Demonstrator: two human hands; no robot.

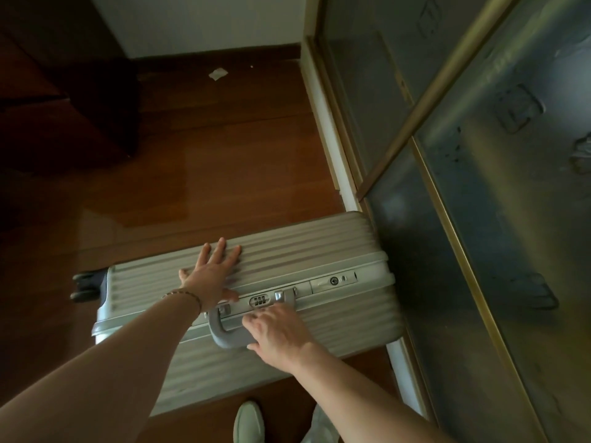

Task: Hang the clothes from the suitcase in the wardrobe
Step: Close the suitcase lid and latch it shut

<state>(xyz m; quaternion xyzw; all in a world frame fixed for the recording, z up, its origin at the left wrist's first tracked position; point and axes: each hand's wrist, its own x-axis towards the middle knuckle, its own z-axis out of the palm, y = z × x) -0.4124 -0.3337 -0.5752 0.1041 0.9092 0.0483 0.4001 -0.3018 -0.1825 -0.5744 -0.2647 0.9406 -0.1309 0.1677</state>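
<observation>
A pale ribbed hard-shell suitcase (319,247) stands on its long side on the wooden floor, closed, its right end against the wardrobe. My left hand (209,271) lies flat with spread fingers on the far shell near the top edge. My right hand (278,330) grips the grey side handle (224,337) just below the combination lock (258,300). A second latch with a keyhole (334,280) sits further right. No clothes are visible.
The wardrobe's sliding doors (479,155) with frosted panels and brass-coloured frames fill the right side, closed. Dark furniture (64,91) stands at the far left. A scrap of white paper (218,74) lies on the floor. My pale shoe (249,423) is near the bottom edge.
</observation>
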